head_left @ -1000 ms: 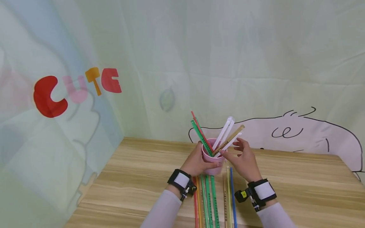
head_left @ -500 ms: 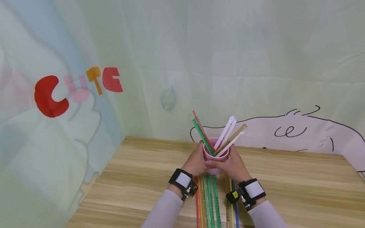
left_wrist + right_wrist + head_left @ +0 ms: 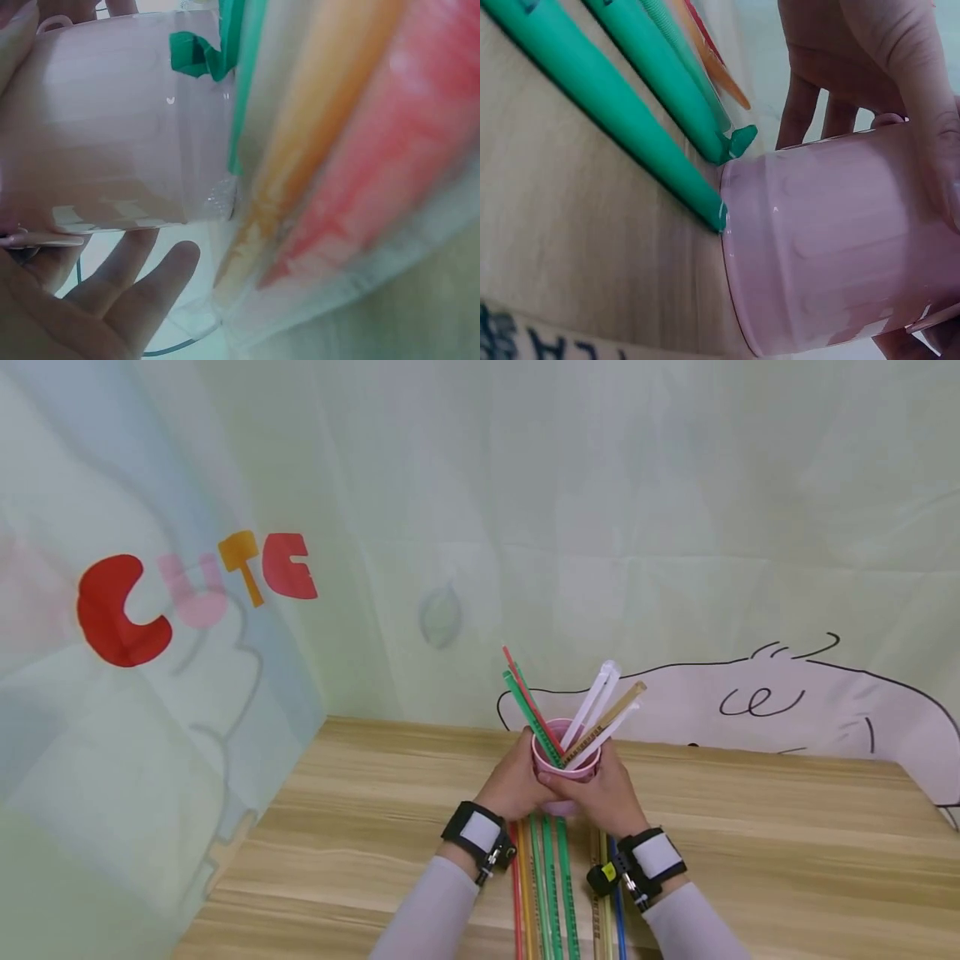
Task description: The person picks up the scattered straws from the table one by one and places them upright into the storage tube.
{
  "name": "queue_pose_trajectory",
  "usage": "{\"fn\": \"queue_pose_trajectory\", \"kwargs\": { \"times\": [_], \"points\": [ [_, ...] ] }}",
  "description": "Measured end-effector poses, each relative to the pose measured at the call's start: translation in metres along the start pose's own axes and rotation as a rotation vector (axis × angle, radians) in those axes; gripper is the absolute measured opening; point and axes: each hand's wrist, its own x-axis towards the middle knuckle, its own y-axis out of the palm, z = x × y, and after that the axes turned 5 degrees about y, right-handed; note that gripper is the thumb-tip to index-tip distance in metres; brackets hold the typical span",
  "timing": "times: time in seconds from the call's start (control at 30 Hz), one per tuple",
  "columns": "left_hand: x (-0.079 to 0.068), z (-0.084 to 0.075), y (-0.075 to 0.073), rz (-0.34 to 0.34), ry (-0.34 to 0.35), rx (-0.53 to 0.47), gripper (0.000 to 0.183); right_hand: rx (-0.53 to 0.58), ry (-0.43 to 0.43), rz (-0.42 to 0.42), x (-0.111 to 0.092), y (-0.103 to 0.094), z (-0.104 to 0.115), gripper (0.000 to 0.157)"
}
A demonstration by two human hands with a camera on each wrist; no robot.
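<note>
A pink cup [image 3: 561, 808] stands on the table behind a row of straws. My left hand [image 3: 516, 782] holds it from the left and my right hand [image 3: 609, 793] from the right, with the thumbs across the front. Leaning out of the cup are wrapped straws: green [image 3: 529, 713] and red [image 3: 517, 683] ones to the left, white [image 3: 591, 706] and tan [image 3: 621, 705] ones to the right. In the right wrist view, the cup's base [image 3: 742, 262] is close to the ends of the green straws [image 3: 622, 105]. Some fingertips behind the cup are hidden.
Loose straws lie side by side on the wooden table [image 3: 375, 827] towards me: red [image 3: 517, 893], orange [image 3: 527, 893], several green [image 3: 564, 877], tan [image 3: 596, 910], pale yellow and blue [image 3: 619, 918]. A printed curtain [image 3: 480, 527] hangs along the table's back and left.
My right hand has come away from the tan and white straws at the rim and now grips the cup's right side. The left hand stays on the cup. The straws have barely shifted.
</note>
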Motion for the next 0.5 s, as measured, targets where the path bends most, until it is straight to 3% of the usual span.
{"fn": "queue_pose_trajectory", "kwargs": {
  "times": [0.13,0.3,0.5],
  "points": [
    [-0.001,-0.002,-0.001,0.013,-0.012,0.039,0.095,-0.016,0.017,-0.005,-0.001,0.000,-0.001,0.089],
    [-0.002,-0.003,-0.008,0.051,0.026,0.110,0.094,-0.022,0.011,-0.005,-0.001,-0.001,-0.001,0.090],
    [-0.013,-0.013,-0.029,0.014,-0.038,0.263,0.104,-0.007,0.014,0.009,-0.002,-0.001,0.002,0.090]
  ]
}}
